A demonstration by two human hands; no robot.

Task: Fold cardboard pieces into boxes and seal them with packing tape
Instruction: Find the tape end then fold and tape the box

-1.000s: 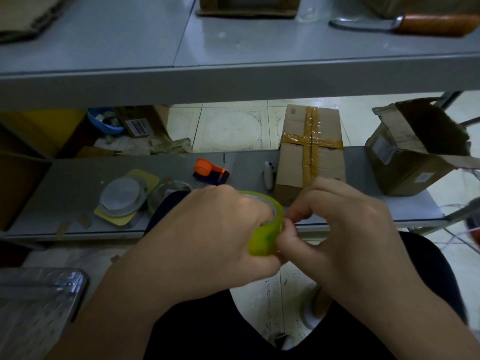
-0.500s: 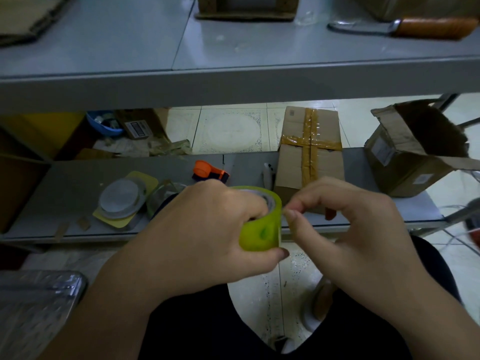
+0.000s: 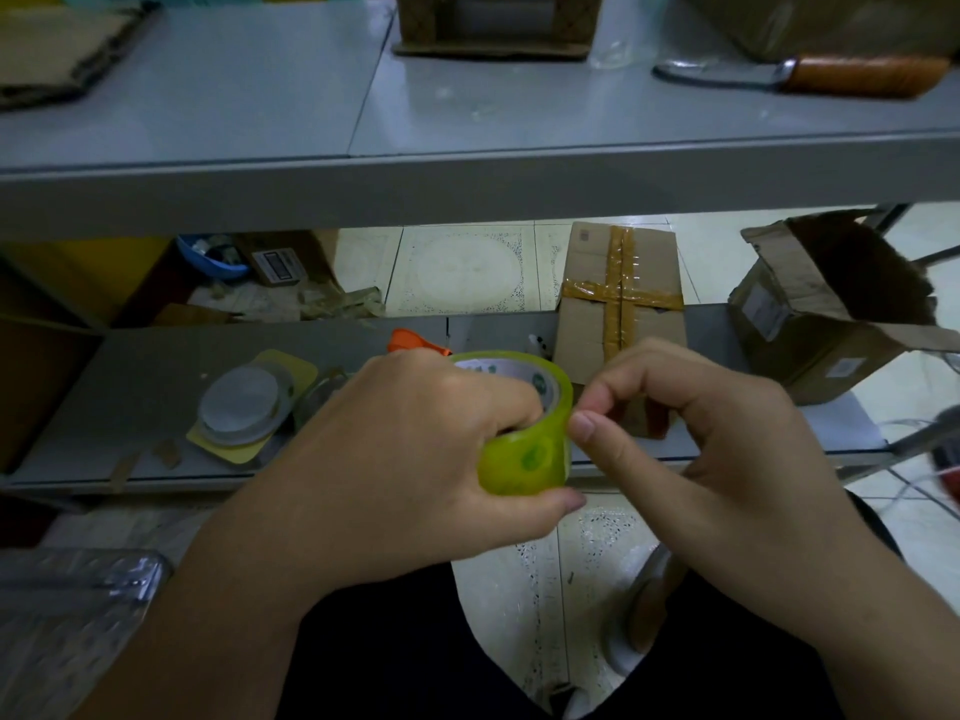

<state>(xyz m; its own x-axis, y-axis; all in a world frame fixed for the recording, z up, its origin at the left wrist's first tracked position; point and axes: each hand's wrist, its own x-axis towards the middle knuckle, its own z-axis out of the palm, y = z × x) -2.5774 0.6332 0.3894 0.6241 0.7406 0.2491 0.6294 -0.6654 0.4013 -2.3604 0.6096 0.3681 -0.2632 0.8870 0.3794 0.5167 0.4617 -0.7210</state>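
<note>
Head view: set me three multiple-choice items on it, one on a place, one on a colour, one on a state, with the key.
1. The cross-taped box stands:
A) on the lower shelf
B) on the top shelf
C) on the floor

2. The tape roll gripped by the left hand is:
A) red
B) yellow-green
C) blue

3. The box at far right is:
A) taped shut
B) flattened
C) open

Key:
1 A, it rises from the grey lower shelf.
2 B, the roll's side shows yellow-green.
3 C, its flaps stand apart over a dark inside.
</note>
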